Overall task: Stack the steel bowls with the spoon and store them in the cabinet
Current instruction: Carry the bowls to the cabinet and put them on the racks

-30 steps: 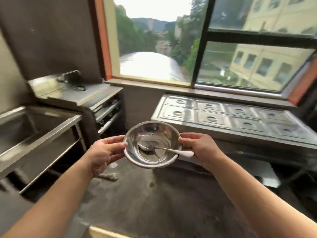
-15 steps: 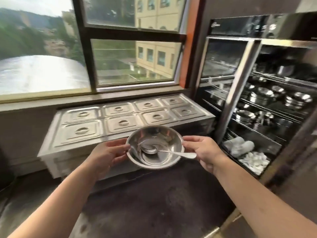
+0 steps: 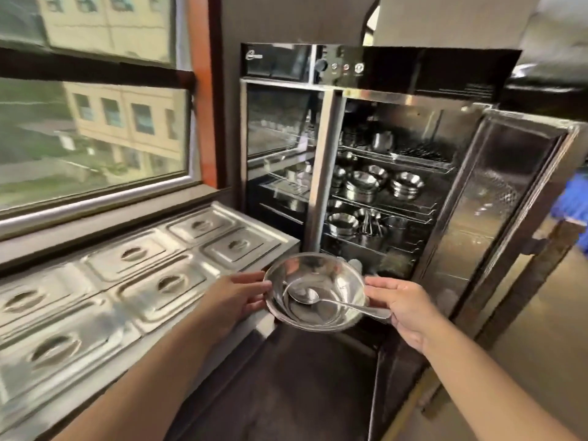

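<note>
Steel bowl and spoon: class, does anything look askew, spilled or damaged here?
Nothing stands out. The steel bowl sits level between the left hand and right hand; the spoon lies inside, its handle overhanging the rim.

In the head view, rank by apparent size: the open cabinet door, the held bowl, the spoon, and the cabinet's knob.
1. cabinet door
2. bowl, though being nearer the camera makes it look bigger
3. spoon
4. knob
</note>
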Available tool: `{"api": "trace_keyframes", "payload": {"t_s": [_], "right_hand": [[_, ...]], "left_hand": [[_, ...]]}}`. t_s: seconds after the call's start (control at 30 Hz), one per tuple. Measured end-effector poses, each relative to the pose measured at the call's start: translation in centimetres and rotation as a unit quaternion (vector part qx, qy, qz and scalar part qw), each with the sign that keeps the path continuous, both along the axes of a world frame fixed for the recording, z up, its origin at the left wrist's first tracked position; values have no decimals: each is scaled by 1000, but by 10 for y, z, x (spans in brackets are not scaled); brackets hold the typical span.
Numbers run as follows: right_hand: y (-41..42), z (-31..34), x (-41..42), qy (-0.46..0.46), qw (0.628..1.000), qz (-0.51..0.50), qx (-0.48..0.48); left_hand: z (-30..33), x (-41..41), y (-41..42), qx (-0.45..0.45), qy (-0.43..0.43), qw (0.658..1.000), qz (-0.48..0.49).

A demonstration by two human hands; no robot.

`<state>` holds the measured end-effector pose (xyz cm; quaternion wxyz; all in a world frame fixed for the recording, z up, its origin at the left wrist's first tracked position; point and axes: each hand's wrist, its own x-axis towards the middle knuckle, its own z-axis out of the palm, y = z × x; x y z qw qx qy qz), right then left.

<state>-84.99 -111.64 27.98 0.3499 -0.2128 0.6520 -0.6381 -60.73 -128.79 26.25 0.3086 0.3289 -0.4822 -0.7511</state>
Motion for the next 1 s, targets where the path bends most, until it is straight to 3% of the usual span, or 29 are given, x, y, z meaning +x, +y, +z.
{"api": "trace_keyframes", "payload": {"t_s": [0.43,0.77,1.0], "right_hand": [[-113,2,-140,7,979,-202,15],[-195,-13,-315,-79,962,-259,-31],[-239,-4,-423,-83,952,-294,-14]], "left_hand": [[18,-216,-183,-41,-56,983,-168],[5,-419,-273,-19,-75,981,-180],[3,-547,-328,-1,-65,975,-210]]}}
